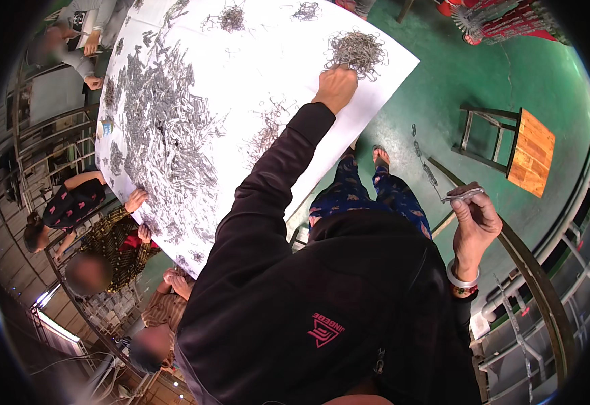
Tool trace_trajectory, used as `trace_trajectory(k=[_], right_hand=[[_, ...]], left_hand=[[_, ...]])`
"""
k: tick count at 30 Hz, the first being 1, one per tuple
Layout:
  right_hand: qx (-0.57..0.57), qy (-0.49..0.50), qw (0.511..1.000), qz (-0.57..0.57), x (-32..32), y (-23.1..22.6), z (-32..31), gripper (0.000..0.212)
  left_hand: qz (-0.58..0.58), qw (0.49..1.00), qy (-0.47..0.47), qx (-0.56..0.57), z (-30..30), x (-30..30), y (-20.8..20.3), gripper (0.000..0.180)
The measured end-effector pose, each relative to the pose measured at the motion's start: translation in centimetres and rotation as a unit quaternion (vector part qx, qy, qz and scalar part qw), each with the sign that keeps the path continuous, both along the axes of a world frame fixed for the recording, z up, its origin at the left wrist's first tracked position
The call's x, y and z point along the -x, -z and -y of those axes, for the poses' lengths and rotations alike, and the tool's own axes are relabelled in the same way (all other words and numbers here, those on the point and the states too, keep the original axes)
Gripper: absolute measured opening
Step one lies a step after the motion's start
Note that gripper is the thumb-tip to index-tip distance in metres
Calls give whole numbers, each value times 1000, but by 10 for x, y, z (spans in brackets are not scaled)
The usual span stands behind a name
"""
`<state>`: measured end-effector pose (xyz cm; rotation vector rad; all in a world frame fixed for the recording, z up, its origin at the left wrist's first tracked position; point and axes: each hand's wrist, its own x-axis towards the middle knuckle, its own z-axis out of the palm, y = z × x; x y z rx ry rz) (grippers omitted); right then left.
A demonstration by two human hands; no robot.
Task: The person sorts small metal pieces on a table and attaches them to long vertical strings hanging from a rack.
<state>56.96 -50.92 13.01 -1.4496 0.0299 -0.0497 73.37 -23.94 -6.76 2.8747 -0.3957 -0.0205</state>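
My left hand (336,86) reaches over the white table and is closed at the near edge of a pile of bent wire loops (357,52). Its fingertips are hidden, so what they pinch cannot be made out. Out to the right, beyond the table, my right hand (475,223) pinches a slim grey metal piece between thumb and fingers. From that piece a thin metal chain (424,162) extends up and to the left, away from the hand, over the green floor.
Many grey metal pieces (166,128) cover the left of the white table (295,61). Small wire heaps (231,19) lie farther back. Several people sit along the left side. A stool with a wooden seat (532,154) stands right; a metal rail (534,283) curves near my right arm.
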Motion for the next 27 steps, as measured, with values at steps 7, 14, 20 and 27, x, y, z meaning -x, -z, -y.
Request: trace_trajectory(k=[7, 14, 20, 27], right_hand=[[14, -7, 1000, -3, 1, 1, 9, 22], [37, -24, 999, -1, -2, -4, 13, 19], [37, -19, 999, -18, -4, -2, 19, 18], [16, -32, 999, -14, -6, -2, 26, 19]], left_hand=[[-20, 992, -49, 112, -9, 6, -24, 14], [-109, 972, -109, 178, -16, 0, -24, 12], [-150, 947, -153, 239, -23, -7, -7, 15], [-195, 926, -169, 276, -12, 5, -32, 16]])
